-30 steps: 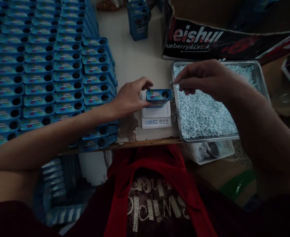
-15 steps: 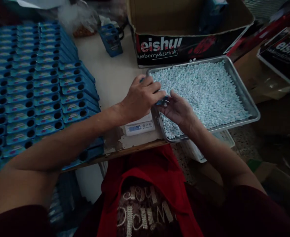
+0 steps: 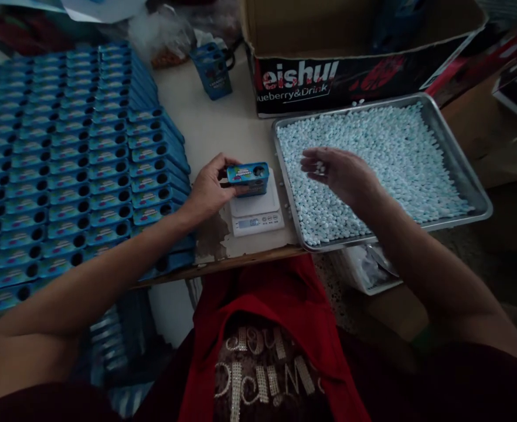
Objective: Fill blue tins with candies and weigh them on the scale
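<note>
My left hand (image 3: 208, 186) grips a small blue candy box (image 3: 246, 173) by its left end, thumb in front and fingers behind. The box has a round hole in its top and is at the plate of a white digital scale (image 3: 258, 225); whether it bears on the plate I cannot tell. Over a metal tray (image 3: 454, 153) of pale blue and white candies (image 3: 355, 140), my right hand (image 3: 346, 176) is cupped, with a few white candies (image 3: 320, 167) in its curled fingers.
Rows of similar blue boxes (image 3: 71, 170) fill the left of the table. A blue mug-shaped container (image 3: 214, 73) stands at the back, near a clear plastic bag (image 3: 162, 35). Behind the tray is an open black-printed carton (image 3: 293, 88); a white basket (image 3: 359, 269) sits below the tray.
My hands have come apart. The left has brought the box down to the scale, while the right has moved right over the tray. The scale's reading has changed.
</note>
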Tool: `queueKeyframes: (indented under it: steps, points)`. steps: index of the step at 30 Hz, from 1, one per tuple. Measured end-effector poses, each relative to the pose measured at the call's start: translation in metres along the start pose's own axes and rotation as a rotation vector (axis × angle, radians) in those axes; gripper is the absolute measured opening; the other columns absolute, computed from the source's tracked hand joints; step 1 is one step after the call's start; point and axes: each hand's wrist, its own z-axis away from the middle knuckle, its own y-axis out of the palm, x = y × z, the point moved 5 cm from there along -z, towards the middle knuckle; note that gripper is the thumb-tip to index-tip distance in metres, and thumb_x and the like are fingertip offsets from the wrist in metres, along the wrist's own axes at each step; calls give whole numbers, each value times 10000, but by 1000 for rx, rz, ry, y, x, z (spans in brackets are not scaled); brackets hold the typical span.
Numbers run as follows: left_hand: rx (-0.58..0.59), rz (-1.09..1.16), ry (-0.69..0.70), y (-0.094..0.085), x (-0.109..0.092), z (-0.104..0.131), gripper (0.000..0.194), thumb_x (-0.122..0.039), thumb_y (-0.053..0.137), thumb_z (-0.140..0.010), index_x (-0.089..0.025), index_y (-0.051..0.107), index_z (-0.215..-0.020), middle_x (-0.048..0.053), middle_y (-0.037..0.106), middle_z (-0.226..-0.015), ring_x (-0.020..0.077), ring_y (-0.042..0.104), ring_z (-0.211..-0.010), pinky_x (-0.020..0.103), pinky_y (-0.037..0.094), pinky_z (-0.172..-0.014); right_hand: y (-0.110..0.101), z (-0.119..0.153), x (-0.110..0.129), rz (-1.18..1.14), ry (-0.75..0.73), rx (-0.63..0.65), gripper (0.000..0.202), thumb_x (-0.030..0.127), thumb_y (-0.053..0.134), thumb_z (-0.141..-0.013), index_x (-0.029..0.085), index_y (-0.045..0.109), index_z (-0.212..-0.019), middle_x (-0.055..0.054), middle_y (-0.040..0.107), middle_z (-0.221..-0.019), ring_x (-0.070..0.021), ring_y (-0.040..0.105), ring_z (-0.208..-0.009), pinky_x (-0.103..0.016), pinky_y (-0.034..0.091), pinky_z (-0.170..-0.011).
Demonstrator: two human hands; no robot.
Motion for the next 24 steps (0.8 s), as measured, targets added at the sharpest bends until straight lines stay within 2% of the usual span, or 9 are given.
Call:
queueKeyframes:
  steps: [3, 5, 7, 10, 12, 15, 17, 20, 24]
  points:
    - [23, -17, -8, -4, 4, 7, 646, -407, 1054, -719, -266, 695, -1237, 62, 792, -1201, 292, 810, -1146, 477, 712, -1032, -24, -3, 27, 575, -329, -97, 194, 458, 774, -1062, 284, 845, -1012, -110, 839, -1350, -356, 679, -1456, -601, 496, -1300]
    - [24, -68, 11, -11, -3, 10, 677, -330, 1047, -724, -261, 703, -1303, 83, 798, -1295, 316, 798, -1258, 517, 684, -1117, -35, -2, 38, 888, -467, -144, 126, 402, 798, -1051, 296, 853, -1013, -135, 828, -1404, -391, 647, -1480, -644, 400, -1340]
    - [-4, -127, 32, -23, -15, 15, 652, -312, 1038, -754, -252, 717, -1320, 98, 801, -1353, 332, 774, -1333, 547, 653, -1173, -41, -2, 33, 1142, -423, -92, 82, 358, 845, -1003, 283, 871, -1022, -148, 861, -1264, -388, 726, -1293, -633, 459, -1245]
    - [-44, -188, 48, -45, -36, 22, 589, -397, 1036, -823, -233, 735, -1302, 102, 807, -1375, 346, 754, -1359, 575, 627, -1215, -40, 5, 0, 1410, -185, 108, 183, 356, 919, -901, 249, 909, -1048, -108, 867, -1004, -322, 771, -958, -494, 563, -950]
    - [-58, -211, 66, -56, -48, 25, 555, -497, 1019, -864, -229, 751, -1269, 96, 814, -1357, 360, 748, -1362, 605, 608, -1242, -31, 12, -20, 1504, -159, 170, 248, 366, 889, -912, 241, 928, -1123, -113, 874, -1036, -323, 788, -959, -436, 556, -863]
    - [-67, -225, 104, -66, -60, 24, 544, -648, 976, -884, -264, 784, -1218, 78, 829, -1327, 372, 748, -1344, 645, 600, -1257, -14, 16, -35, 1589, -280, 114, 284, 321, 793, -954, 215, 929, -1180, -150, 866, -1160, -354, 807, -1099, -409, 557, -861]
    - [-55, -238, 130, -68, -64, 22, 541, -709, 948, -885, -298, 798, -1203, 63, 836, -1325, 371, 746, -1327, 659, 601, -1260, -7, 11, -39, 1612, -281, 105, 285, 292, 777, -933, 195, 924, -1157, -154, 866, -1167, -353, 816, -1093, -394, 550, -841]
    - [-26, -296, 160, -67, -67, 20, 488, -710, 907, -922, -321, 802, -1197, 50, 834, -1339, 365, 732, -1331, 651, 603, -1263, -9, -2, -33, 1594, -164, 138, 290, 298, 775, -913, 203, 919, -1146, -119, 885, -1063, -330, 825, -971, -376, 524, -784]
    - [16, -386, 188, -62, -63, 19, 472, -589, 905, -932, -256, 797, -1249, 82, 824, -1355, 361, 747, -1317, 581, 632, -1203, -17, -9, -20, 1540, -84, 202, 271, 332, 742, -948, 232, 920, -1127, -82, 890, -986, -303, 821, -889, -373, 509, -779]
